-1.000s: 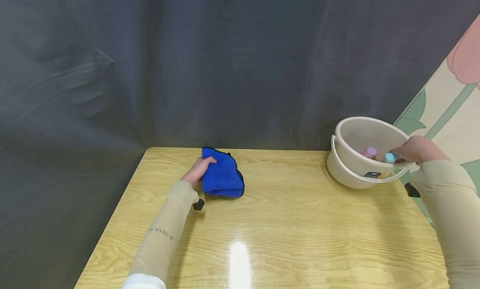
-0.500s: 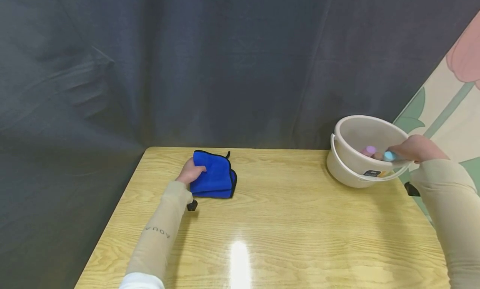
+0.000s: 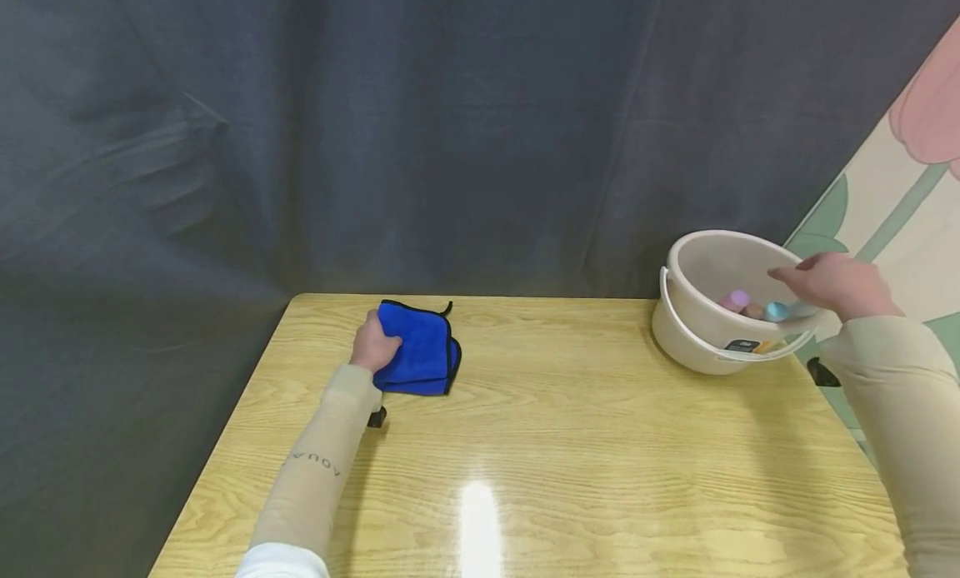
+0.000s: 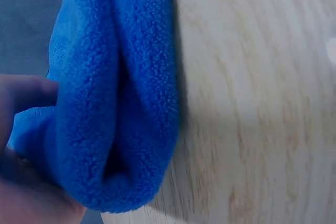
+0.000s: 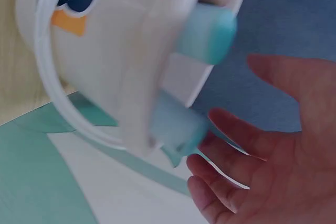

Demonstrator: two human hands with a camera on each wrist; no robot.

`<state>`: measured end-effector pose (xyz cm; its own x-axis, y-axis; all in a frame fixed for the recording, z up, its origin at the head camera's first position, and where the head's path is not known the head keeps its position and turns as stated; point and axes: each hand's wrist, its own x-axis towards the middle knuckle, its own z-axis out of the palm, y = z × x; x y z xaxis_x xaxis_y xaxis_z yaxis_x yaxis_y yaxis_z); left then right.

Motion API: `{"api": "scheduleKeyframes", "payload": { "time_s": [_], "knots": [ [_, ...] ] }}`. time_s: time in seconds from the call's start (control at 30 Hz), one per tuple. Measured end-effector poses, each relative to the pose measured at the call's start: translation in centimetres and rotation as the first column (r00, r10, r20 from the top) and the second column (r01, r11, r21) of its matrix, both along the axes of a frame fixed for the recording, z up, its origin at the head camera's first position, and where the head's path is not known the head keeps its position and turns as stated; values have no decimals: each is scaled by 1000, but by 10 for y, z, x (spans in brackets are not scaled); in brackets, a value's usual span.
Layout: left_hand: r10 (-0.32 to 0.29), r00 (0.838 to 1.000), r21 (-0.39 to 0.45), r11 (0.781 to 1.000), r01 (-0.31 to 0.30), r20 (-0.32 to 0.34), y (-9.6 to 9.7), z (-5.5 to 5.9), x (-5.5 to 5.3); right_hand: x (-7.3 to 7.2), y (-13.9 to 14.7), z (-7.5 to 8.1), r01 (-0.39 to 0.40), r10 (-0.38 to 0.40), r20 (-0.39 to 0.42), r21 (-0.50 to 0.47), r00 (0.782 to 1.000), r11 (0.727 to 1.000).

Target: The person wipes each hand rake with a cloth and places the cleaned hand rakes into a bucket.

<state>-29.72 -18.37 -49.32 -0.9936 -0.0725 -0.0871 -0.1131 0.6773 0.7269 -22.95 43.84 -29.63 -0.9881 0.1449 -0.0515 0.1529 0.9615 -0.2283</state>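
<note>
My left hand (image 3: 373, 345) holds a folded blue towel (image 3: 418, 353) with black edging and a small loop, its thumb on top. The towel is at the back left of the table; its thick folds show in the left wrist view. At the back right stands a beige bucket (image 3: 697, 328). My right hand (image 3: 843, 285) is over the bucket's right rim, fingers spread and holding nothing. Inside are a blue-capped item (image 3: 776, 312), a purple-capped one (image 3: 736, 301) and a brown one (image 3: 753, 311). Just by my right fingertips is another pale blue item (image 5: 178, 127), blurred.
The bucket's white handle (image 3: 750, 357) hangs down its front. A dark curtain (image 3: 480, 145) rises behind the wooden table (image 3: 570, 461). On the right is a flower-patterned wall (image 3: 892, 203).
My left hand has moved left with the towel, which now lies flatter. My right hand has let go of the pale blue item at the bucket's rim and lifted slightly.
</note>
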Motion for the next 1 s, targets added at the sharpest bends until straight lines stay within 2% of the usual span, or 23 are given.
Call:
{"api": "scheduleKeyframes", "payload": {
  "time_s": [0.2,0.33,0.43,0.5,0.57,0.8,0.9,1.0],
  "knots": [
    [32,998,-47,998,-35,-46,-4,-9,-5,-3,-16,8,-36,32,-104,-45,994,998],
    [34,997,-157,987,-44,-69,-5,-10,-7,-6,-29,9,-73,62,-171,-55,983,996],
    [31,997,-246,968,-46,-65,-4,-4,-7,-9,-41,9,-74,57,-205,-75,977,994],
    [19,997,-276,960,-41,-81,-3,5,-7,-10,-49,11,-71,49,-220,-92,974,993],
    [1,993,-268,963,-33,-117,0,18,-9,-12,-58,15,-70,42,-232,-112,972,991],
    [-98,964,-274,961,28,-246,15,71,-14,-15,-97,36,-119,54,-295,-206,954,971],
    [-145,952,-299,953,60,-271,27,89,-12,-19,-117,40,-157,86,-316,-209,945,965],
    [-192,944,-337,937,95,-267,39,102,-10,-22,-135,39,-201,129,-311,-209,942,957]
  ]
}}
